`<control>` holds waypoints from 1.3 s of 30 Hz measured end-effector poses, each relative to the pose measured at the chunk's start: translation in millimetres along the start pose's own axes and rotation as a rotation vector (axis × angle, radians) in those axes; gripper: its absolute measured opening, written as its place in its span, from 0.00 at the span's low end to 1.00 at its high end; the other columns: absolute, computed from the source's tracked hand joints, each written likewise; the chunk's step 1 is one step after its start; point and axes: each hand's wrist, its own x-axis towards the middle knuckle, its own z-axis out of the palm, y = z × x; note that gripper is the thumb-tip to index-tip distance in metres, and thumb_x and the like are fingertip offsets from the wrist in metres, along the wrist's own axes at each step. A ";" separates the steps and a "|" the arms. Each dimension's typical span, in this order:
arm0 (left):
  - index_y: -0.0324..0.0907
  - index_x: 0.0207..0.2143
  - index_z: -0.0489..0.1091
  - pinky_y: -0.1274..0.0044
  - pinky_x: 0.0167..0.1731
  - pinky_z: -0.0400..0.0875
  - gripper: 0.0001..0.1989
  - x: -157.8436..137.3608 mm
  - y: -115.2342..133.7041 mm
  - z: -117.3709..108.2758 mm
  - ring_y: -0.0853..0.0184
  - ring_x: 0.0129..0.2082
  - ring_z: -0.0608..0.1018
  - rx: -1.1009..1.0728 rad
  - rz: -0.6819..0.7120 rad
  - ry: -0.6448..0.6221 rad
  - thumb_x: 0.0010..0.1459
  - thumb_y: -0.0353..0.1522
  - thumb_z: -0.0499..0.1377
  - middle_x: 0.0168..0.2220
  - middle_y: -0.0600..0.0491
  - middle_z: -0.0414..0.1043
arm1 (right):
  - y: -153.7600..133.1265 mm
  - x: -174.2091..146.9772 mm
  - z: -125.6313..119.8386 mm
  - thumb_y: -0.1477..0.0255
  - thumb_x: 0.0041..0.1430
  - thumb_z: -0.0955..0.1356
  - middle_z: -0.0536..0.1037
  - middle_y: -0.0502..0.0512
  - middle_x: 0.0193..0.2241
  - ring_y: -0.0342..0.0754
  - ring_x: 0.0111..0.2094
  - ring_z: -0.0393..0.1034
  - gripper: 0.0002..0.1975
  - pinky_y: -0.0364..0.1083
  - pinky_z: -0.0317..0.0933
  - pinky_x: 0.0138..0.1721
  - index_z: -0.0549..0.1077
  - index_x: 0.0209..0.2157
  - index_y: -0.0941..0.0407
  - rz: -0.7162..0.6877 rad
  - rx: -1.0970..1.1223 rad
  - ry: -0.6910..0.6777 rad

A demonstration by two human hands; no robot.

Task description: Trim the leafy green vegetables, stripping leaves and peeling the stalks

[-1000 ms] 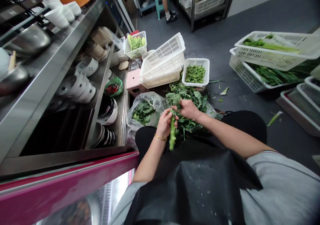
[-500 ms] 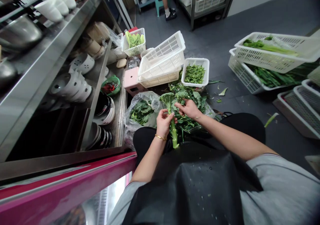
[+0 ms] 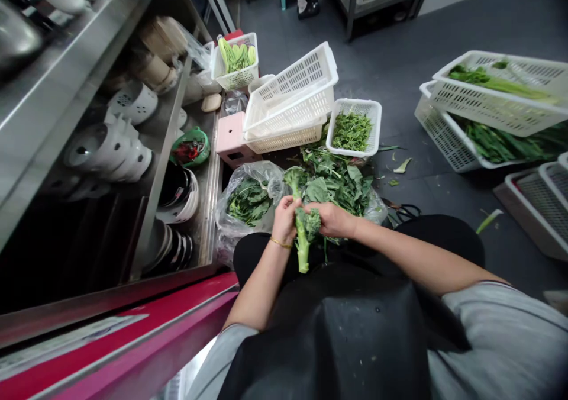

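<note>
A long pale green broccoli stalk (image 3: 303,252) is held upright in front of my black apron, its head at the far end. My left hand (image 3: 284,218) is closed around the stalk just below that head. My right hand (image 3: 335,218) is closed beside it, gripping a smaller broccoli floret (image 3: 313,222) whose head now points down along the stalk. Whether this floret is still joined to the stalk I cannot tell. Loose green leaves (image 3: 341,184) lie on plastic just beyond my hands. Left of them sits a clear plastic bag (image 3: 226,225) of leaves.
A white basket of cut greens (image 3: 377,129) and stacked white baskets (image 3: 293,95) stand ahead, beside a pink stool (image 3: 231,129). Metal shelving (image 3: 177,116) with bowls runs along the left. More vegetable baskets (image 3: 497,101) are at right. A person's foot (image 3: 308,6) shows far back.
My right hand has come down and closer to the stalk, turning the small floret from upright to pointing down. My left hand has shifted slightly left and higher on the stalk.
</note>
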 end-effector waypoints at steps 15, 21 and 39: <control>0.43 0.35 0.65 0.82 0.18 0.66 0.19 65.8 -1.2 1.9 0.73 0.17 0.72 0.216 0.194 0.121 0.42 0.34 0.68 0.24 0.60 0.66 | 114.6 89.9 -97.1 0.52 0.48 0.70 0.70 0.54 0.19 0.43 0.20 0.62 0.22 0.44 0.56 0.25 0.73 0.28 0.59 0.637 -0.006 -0.017; 0.43 0.35 0.63 0.79 0.18 0.69 0.19 66.2 4.3 6.5 0.71 0.19 0.73 0.103 0.016 -0.012 0.44 0.36 0.68 0.26 0.57 0.67 | 99.0 105.0 -11.3 0.53 0.57 0.61 0.66 0.49 0.15 0.41 0.19 0.60 0.24 0.42 0.52 0.23 0.68 0.21 0.58 0.488 0.098 0.021; 0.41 0.29 0.59 0.81 0.19 0.68 0.14 67.7 -4.7 19.0 0.72 0.19 0.72 -0.218 -0.141 0.056 0.49 0.36 0.63 0.21 0.58 0.67 | 72.2 26.4 -88.3 0.57 0.50 0.70 0.74 0.52 0.17 0.41 0.15 0.62 0.17 0.41 0.54 0.17 0.72 0.28 0.58 0.933 0.153 -0.189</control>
